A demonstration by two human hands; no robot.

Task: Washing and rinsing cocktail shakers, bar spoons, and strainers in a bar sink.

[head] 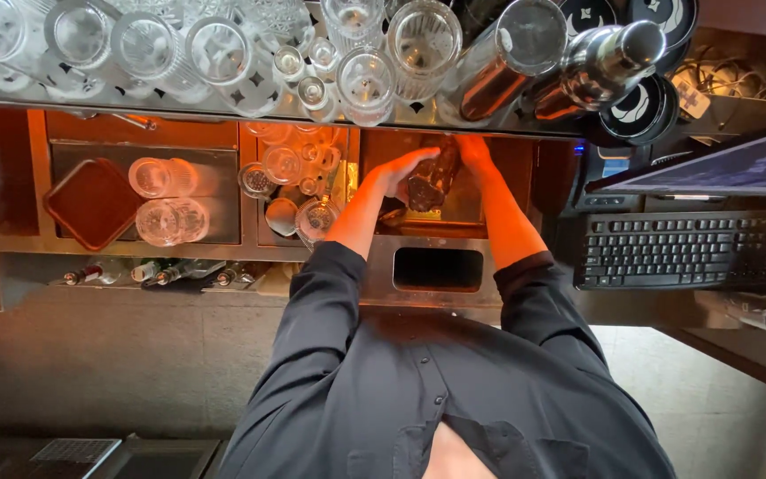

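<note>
Both of my arms, in black sleeves pushed up to the forearm, reach into a recessed metal sink well [454, 226] under the bar top. My left hand [398, 170] wraps the left side of a dark, bottle-like object [430, 182] held tilted in the well. My right hand [472, 151] grips that object at its upper end. The overhanging shelf edge partly hides the object and my fingertips, and I cannot tell exactly what the object is.
Several upturned glasses [223, 49] and metal shakers [596, 62] stand on the perforated shelf above. To the left are a brown tray [90, 202], clear glasses [166, 200] and small glassware [290, 173]. Bottles [170, 272] lie in a rail. A black keyboard [689, 250] and monitor [729, 164] sit on the right.
</note>
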